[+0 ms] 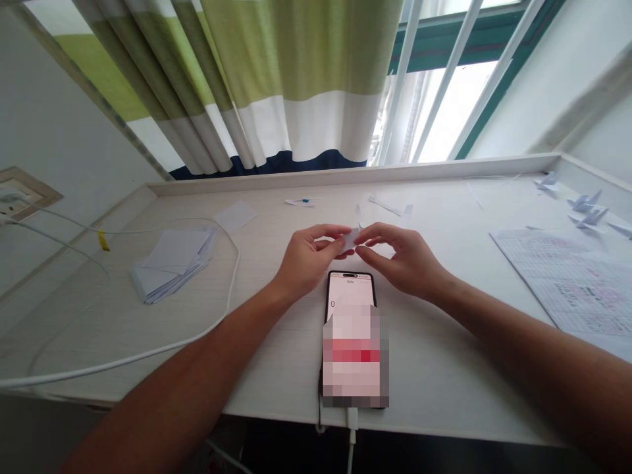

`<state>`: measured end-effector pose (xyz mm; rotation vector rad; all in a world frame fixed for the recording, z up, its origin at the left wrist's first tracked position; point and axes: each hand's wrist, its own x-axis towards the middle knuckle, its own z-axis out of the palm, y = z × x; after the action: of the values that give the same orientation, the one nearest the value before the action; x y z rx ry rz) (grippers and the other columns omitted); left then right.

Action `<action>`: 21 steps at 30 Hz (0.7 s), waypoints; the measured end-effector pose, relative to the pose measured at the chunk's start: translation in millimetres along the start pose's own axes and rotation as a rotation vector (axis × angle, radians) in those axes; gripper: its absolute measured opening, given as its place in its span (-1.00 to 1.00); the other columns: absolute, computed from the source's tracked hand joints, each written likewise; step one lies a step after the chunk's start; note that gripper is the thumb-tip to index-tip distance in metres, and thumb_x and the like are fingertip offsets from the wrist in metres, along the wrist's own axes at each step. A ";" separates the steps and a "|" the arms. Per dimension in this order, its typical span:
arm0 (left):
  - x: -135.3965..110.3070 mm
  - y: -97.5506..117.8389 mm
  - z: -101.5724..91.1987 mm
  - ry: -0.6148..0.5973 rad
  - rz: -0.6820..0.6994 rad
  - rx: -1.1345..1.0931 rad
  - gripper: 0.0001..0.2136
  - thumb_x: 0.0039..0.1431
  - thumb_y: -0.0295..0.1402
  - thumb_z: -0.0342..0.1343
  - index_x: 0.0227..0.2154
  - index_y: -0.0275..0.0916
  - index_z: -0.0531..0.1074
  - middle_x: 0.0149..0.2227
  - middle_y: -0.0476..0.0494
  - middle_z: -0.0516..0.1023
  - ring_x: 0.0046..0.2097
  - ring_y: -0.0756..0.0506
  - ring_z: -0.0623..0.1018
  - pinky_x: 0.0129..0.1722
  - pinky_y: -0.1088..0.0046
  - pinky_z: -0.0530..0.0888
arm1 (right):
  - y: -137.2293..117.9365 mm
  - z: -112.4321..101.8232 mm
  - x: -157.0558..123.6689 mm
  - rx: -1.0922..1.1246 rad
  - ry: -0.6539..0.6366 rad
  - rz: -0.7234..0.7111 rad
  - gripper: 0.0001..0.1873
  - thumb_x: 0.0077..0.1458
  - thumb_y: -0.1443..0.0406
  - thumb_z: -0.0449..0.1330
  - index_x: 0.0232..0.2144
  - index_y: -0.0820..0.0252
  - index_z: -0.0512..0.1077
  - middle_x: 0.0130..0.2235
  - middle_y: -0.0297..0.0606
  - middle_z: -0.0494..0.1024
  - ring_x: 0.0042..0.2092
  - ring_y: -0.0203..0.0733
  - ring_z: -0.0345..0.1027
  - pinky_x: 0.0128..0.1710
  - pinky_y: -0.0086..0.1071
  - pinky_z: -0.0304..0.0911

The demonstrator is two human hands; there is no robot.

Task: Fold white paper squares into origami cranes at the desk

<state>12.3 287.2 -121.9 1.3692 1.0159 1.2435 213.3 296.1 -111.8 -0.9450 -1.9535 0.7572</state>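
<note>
Both hands together at a white paper piece, mid-worktop

Left hand (309, 257) pinches a white paper piece (350, 241) between thumb and fingers. Right hand (399, 253) is close against it, thumb and index fingertips at the paper's right edge; can't tell if they clamp it or only touch. Paper is just above the worktop (276, 355), beyond the top end of a smartphone (351, 289). Shape of the paper mostly hidden by fingers.

Smartphone lies screen up between the forearms, screen lit, most of it pixelated. White charging plug (352, 419) at its near end, by the worktop's front edge.

Left side: stack of white paper (172, 263), edges uneven; a single white sheet (236, 216) beyond it. White cable (148, 352) loops around the stack and passes near the left forearm. Yellow tag (103, 240) near the wall side.

Beyond the hands: paper scraps (388, 205), plus a thin white strip with a blue bit (305, 201).

Right side: sheet with red and dark marks (573, 283), text too blurred to read. Folded paper cranes (587, 209) sit near the far right corner.

Back: green, white and grey curtain (237, 79), then a barred window (469, 85) to its right.
</note>
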 end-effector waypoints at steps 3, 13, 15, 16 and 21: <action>-0.7 -1.2 -1.8 -0.025 0.006 0.112 -0.75 0.14 -0.20 0.42 -0.19 -0.23 0.64 -0.26 -0.13 0.69 -0.27 -0.11 0.70 -0.22 0.32 0.66 | -2.5 -0.5 0.3 0.024 -0.026 0.024 -0.82 0.25 0.15 0.33 -0.23 0.12 0.63 -0.20 -0.20 0.74 -0.15 -0.04 0.61 -0.07 -0.04 0.50; 0.1 -2.5 -1.7 0.013 0.038 0.155 -0.90 0.14 -0.40 0.32 -0.34 -0.23 0.51 -0.36 -0.04 0.62 -0.30 -0.07 0.66 -0.23 0.35 0.62 | -0.7 0.8 1.6 0.019 0.046 0.048 -0.85 0.23 0.19 0.32 -0.26 0.14 0.61 -0.23 -0.20 0.72 -0.20 -0.09 0.59 -0.11 -0.04 0.57; 1.2 -2.9 -1.3 0.024 0.038 0.120 -0.89 0.11 -0.44 0.32 -0.32 -0.23 0.51 -0.35 -0.03 0.62 -0.31 -0.06 0.66 -0.25 0.36 0.62 | 1.5 1.2 1.9 0.037 0.054 0.046 -0.86 0.22 0.20 0.32 -0.26 0.15 0.60 -0.23 -0.20 0.72 -0.19 -0.09 0.59 -0.10 -0.03 0.59; 1.6 -2.8 -1.1 0.029 0.039 0.104 -0.88 0.10 -0.45 0.33 -0.31 -0.23 0.51 -0.34 -0.03 0.62 -0.31 -0.05 0.65 -0.26 0.37 0.63 | 2.4 1.5 1.9 0.042 0.059 0.044 -0.87 0.21 0.21 0.33 -0.26 0.15 0.59 -0.23 -0.20 0.71 -0.19 -0.09 0.59 -0.09 -0.03 0.59; 1.3 -0.6 0.2 0.020 -0.001 0.055 -0.79 0.11 -0.40 0.35 -0.19 -0.25 0.54 -0.29 -0.08 0.63 -0.30 -0.05 0.65 -0.28 0.39 0.63 | 2.9 3.2 1.5 0.087 0.098 0.050 -0.83 0.19 0.21 0.37 -0.20 0.16 0.56 -0.20 -0.18 0.70 -0.16 -0.07 0.60 -0.11 -0.05 0.59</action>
<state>12.7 288.5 -122.2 1.4004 1.0712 1.2386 210.9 298.4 -115.0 -0.9641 -1.8041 0.8029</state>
